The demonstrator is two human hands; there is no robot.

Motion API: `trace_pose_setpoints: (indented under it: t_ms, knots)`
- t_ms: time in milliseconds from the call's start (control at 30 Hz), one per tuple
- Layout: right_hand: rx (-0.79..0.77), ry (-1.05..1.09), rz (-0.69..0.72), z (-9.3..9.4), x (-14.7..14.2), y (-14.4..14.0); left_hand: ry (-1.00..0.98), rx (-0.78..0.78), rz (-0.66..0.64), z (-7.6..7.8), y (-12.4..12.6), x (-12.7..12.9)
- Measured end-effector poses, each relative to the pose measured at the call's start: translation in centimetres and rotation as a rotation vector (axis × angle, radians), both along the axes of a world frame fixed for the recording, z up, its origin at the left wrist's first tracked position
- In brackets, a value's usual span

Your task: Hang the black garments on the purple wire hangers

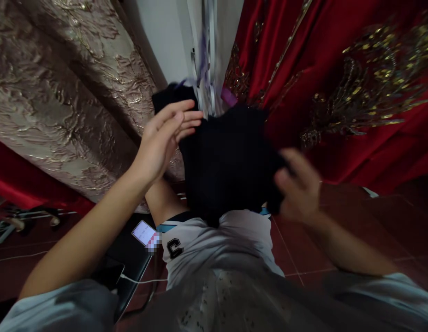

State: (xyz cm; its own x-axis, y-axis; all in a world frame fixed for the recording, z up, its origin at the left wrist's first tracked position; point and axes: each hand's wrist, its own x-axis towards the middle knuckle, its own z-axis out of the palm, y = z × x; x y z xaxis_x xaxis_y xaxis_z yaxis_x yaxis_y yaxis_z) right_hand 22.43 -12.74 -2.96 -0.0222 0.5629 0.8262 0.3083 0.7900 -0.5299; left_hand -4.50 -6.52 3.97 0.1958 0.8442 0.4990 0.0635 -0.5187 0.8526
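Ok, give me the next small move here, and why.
Probably close the bare left hand on the left side of the black cloth garment: that hand looks open, while the blurred bare right hand is at the opposite edge.

Looking forward and down from the head now, in a single view, peering over the shirt (217, 295) and shorts (248, 230), close in on the black cloth (228, 157), facing the red fabric (304, 69) beyond, taking in tiled floor (376, 226) at right.
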Motion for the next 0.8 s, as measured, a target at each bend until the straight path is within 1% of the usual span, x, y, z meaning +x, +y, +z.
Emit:
trace_pose_setpoints:
  t_ms: [33,100,133,167,200,233,267,300,333,367,400,467,500,533,567,600,667,733,767,800]
  knots:
    - [0.065,-0.192,0.132,-0.7,-1.2,-1.2,-0.028,-0.107,-0.023,0.1,-1.5,0.4]
    - [0.157,-0.530,0.463,-1.9,-3.1,-2.4,-0.064,-0.334,-0.084,0.4,-4.7,0.9]
    - [0.190,-0.628,0.584,-2.3,-3.6,-2.3,-0.054,-0.458,-0.149,0.5,-6.2,0.9]
    - [0.211,-0.667,0.645,-2.7,-3.9,-1.8,-0.010,-0.580,-0.236,0.5,-7.6,0.7]
    - [0.217,-0.654,0.635,-2.9,-3.9,-0.9,0.074,-0.684,-0.324,0.5,-8.8,0.2]
    - [0.209,-0.597,0.568,-3.1,-3.8,0.3,0.189,-0.745,-0.390,0.4,-9.7,-0.4]
    - [0.171,-0.516,0.464,-3.2,-3.4,1.7,0.322,-0.749,-0.421,0.3,-10.2,-1.3]
    - [0.109,-0.431,0.352,-3.3,-2.9,3.1,0.447,-0.695,-0.408,0.3,-10.4,-2.2]
    - [0.024,-0.355,0.258,-3.4,-2.4,4.6,0.546,-0.598,-0.357,0.2,-10.1,-3.2]
    - [-0.080,-0.298,0.217,-3.6,-1.8,5.8,0.599,-0.485,-0.281,0.2,-9.4,-4.3]
    - [-0.213,-0.265,0.232,-3.7,-1.3,7.0,0.615,-0.386,-0.203,0.3,-8.4,-5.2]
    - [-0.499,-0.157,0.370,-3.8,-0.4,8.8,0.554,-0.267,-0.048,0.4,-5.6,-6.9]
    - [-0.607,-0.069,0.430,-3.6,-0.1,9.5,0.498,-0.225,0.024,0.5,-4.0,-7.4]
    - [-0.670,0.040,0.458,-3.3,0.2,10.3,0.434,-0.165,0.098,0.5,-2.4,-7.8]
    - [-0.687,0.158,0.451,-2.6,0.3,11.1,0.376,-0.073,0.161,0.6,-1.0,-8.0]
    - [-0.657,0.266,0.417,-1.8,0.4,12.0,0.328,0.056,0.229,0.6,0.3,-7.9]
    - [-0.542,0.392,0.335,0.6,0.5,13.9,0.268,0.386,0.372,0.4,1.9,-7.2]
    - [-0.427,0.465,0.257,3.1,0.6,15.7,0.285,0.726,0.522,-0.2,2.3,-6.0]
    - [-0.374,0.504,0.224,4.1,0.7,16.3,0.324,0.855,0.560,-0.8,2.1,-5.4]
    - [-0.327,0.536,0.198,4.8,0.9,16.6,0.384,0.939,0.561,-1.5,1.8,-4.8]
